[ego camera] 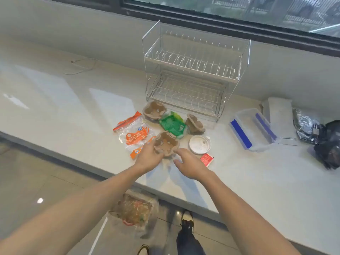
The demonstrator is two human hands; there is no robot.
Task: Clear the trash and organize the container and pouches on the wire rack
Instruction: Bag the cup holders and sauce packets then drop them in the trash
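A white two-tier wire rack [193,74] stands empty at the back of the counter. In front of it lie three brown pulp cup carriers: one at the rack's foot [154,111], one to the right [195,124], and the nearest one [166,142]. My left hand [149,159] grips the nearest carrier's left edge. My right hand [189,162] hovers open at its lower right, fingers spread. Around them lie a green pouch [172,124], an orange and clear pouch [133,133], a white round lid [199,144] and a small red sachet [207,159].
A clear plastic container with blue clips [253,131] sits right of the rack, with a white box [279,118], a foil pack [305,126] and a black bag [329,144] beyond. On the floor below the counter edge is a clear bag of trash [135,210]. My shoe [187,219] is beside it.
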